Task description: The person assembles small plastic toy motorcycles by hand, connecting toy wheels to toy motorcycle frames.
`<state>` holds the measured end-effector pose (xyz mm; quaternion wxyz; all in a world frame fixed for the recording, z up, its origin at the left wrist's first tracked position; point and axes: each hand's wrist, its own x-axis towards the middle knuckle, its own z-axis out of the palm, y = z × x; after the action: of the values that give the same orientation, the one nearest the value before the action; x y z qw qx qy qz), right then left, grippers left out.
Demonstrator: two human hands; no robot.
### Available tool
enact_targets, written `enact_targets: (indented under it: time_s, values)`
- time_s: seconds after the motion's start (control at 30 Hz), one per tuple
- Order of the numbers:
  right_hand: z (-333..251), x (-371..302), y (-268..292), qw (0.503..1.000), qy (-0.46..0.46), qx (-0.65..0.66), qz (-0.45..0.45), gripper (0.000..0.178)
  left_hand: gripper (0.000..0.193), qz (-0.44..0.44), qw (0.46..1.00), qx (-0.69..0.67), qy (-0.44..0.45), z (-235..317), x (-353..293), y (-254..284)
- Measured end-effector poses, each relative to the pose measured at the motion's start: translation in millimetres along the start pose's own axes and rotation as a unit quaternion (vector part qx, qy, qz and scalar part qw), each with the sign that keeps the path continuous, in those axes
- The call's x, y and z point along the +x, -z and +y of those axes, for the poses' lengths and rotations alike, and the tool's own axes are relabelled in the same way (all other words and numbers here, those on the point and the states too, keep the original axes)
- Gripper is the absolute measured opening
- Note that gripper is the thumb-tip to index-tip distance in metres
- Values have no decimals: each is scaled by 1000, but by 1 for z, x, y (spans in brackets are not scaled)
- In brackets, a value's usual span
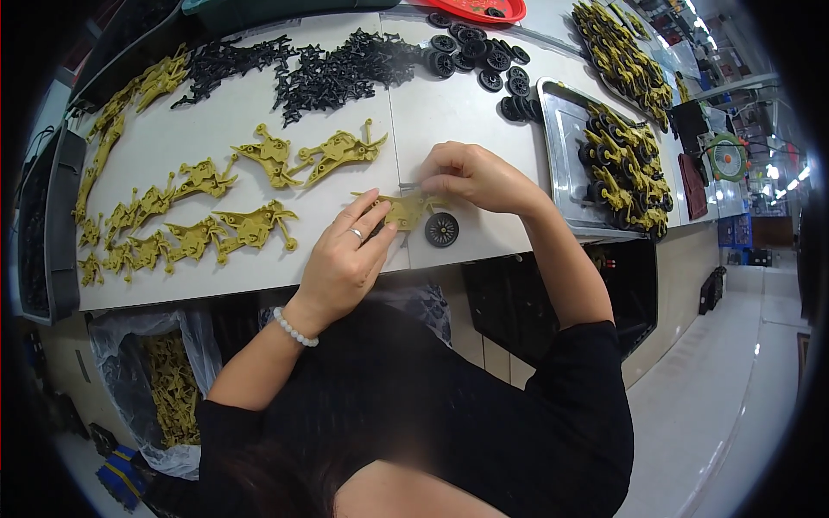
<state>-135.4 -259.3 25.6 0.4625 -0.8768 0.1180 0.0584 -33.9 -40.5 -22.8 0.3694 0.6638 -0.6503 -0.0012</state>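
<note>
A yellow plastic toy motorcycle frame (pixel 413 212) lies near the table's front edge, with a black spoked wheel (pixel 442 230) at its right end. My left hand (pixel 345 259), wearing a ring, holds the frame's left end against the table with its fingers, which partly cover a dark round piece there. Just above the frame's right end, my right hand (pixel 475 177) is closed in a pinch. Whatever sits between its fingertips is too small to make out. More yellow frame pieces (pixel 255 229) are laid out in rows to the left.
Black small plastic parts (pixel 337 73) are heaped at the back, beside loose black wheels (pixel 466 47). At right, a metal tray (pixel 561 164) carries yellow assemblies with wheels (pixel 622 168). A grey bin (pixel 52 224) borders the left; a red basin (pixel 509 10) stands far back.
</note>
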Motion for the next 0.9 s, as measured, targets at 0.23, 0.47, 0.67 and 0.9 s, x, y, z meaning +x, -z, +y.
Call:
enact_targets:
  time_s: [0.23,0.47,0.67,0.9]
  values:
    - [0,2,6,998,-48,30,-25,15,25,1,1000,-5,-2,0,2,1]
    - [11,3,0,998,25,-48,-13,15,24,7,999,-37,12,0,2,0]
    - [16,-2,-5,996,71,-52,18,16,23,20,1000,-16,-6,-2,0,0]
    - [14,-1,-1,999,48,-3,2,16,23,20,1000,-16,-13,-2,1,-1]
